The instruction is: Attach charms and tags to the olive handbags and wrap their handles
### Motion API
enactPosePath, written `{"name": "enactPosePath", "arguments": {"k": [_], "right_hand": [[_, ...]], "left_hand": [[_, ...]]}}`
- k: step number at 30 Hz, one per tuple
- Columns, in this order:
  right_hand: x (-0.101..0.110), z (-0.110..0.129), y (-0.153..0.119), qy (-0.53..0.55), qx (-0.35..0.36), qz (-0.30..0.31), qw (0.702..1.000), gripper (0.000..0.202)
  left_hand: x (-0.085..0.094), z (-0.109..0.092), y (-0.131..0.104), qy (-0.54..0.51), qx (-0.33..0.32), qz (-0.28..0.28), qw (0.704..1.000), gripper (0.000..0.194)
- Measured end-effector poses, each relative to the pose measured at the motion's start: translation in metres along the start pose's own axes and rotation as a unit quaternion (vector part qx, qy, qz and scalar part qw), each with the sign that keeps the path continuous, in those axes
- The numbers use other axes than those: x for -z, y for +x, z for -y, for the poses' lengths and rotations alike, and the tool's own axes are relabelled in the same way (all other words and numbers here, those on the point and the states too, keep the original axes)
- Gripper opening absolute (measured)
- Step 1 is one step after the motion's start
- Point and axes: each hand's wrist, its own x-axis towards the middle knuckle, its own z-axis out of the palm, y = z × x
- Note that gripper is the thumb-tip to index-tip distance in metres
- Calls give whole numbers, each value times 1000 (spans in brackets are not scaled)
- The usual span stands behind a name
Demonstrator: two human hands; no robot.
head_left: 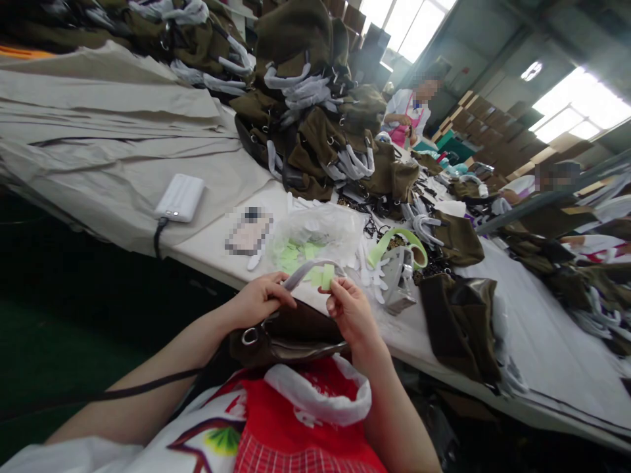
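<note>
A dark olive handbag [296,332] rests at the table edge against my apron. My left hand [266,299] is closed around one end of its raised handle [306,268], which is wrapped in greyish film. Between thumb and fingers, my right hand [351,307] pinches a light green slip [327,276] beside the other end of that handle. The bag's second handle [320,397], covered in white wrapping, hangs toward me over the red apron [305,437]. Just beyond both hands lies a clear plastic bag [330,223] with several green slips in and around it.
A green tape roll [419,249] and a grey metal piece [399,282] lie to the right. At left are a white power bank [181,197] with a cable and a blurred phone [250,231]. Piled olive bags [315,144] fill the back. A co-worker [407,115] stands beyond.
</note>
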Motion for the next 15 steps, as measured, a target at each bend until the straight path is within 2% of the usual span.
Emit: {"name": "enactPosePath", "arguments": {"k": [4,7,10,12,13,15], "right_hand": [[-7,-15,0,-52,-34,34,997,36],[-10,-28,1,-99,-37,44,993,37],[-10,-37,2,-157,-31,37,986,34],[-8,-39,1,-223,7,26,974,28],[-7,-38,-1,-276,48,17,960,24],[-5,-36,-5,-404,157,5,901,17]], "left_hand": [[8,-9,-3,103,22,25,994,34],[12,-14,-3,87,20,62,994,35],[11,-14,-2,70,6,62,996,31],[8,-12,-1,81,6,50,995,31],[7,-12,0,87,11,44,995,30],[5,-11,2,91,23,36,995,29]]}}
